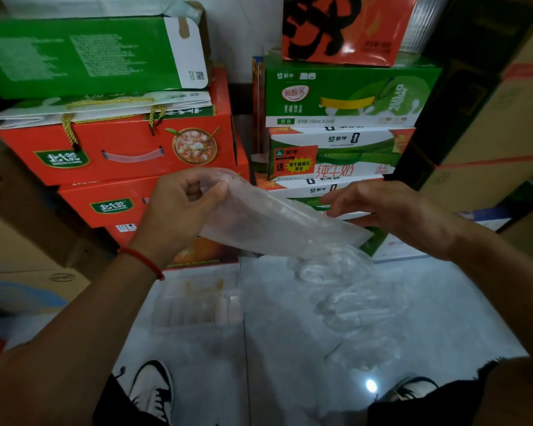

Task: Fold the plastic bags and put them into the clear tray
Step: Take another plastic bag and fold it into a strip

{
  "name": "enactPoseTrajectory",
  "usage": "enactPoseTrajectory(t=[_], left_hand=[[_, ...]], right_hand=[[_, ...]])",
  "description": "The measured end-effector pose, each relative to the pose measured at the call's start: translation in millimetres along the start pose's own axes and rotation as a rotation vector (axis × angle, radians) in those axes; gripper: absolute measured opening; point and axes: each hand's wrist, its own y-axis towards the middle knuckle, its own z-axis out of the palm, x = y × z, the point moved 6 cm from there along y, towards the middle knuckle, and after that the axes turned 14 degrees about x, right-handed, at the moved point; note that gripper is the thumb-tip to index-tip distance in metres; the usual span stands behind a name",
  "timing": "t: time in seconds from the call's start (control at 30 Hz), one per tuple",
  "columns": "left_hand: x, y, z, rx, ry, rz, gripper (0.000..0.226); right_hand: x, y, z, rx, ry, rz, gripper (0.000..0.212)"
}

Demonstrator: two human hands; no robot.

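A clear plastic bag (271, 222) stretches in the air between my hands, slanting down to the right. My left hand (179, 210) pinches its upper left end between thumb and fingers. My right hand (391, 210) is at the bag's right end with fingers spread; whether it grips the bag I cannot tell. Below on the pale floor lies a loose pile of clear plastic bags (357, 305). The clear tray (197, 305) sits on the floor at lower left of the bag, with a few folded bags standing at its right side.
Stacked red gift boxes (114, 152) and green milk cartons (345, 96) stand right behind the floor space. Brown cardboard boxes (499, 124) line the right and left sides. My two shoes (153, 392) are at the bottom edge.
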Motion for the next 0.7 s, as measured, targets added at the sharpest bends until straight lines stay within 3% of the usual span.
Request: enactPoseTrajectory(t=[0.47,0.6,0.7], left_hand=[[24,-2,-10,-0.043,-0.169,-0.222,0.012],[33,-3,-13,-0.051,-0.213,-0.319,0.013],[41,-5,-14,-0.060,-0.268,-0.398,0.032]], right_hand=[[-12,7,8,-0.045,-0.379,0.150,0.070],[-11,8,5,-0.081,-0.389,0.138,0.065],[-7,9,5,-0.084,-0.416,0.105,0.049]])
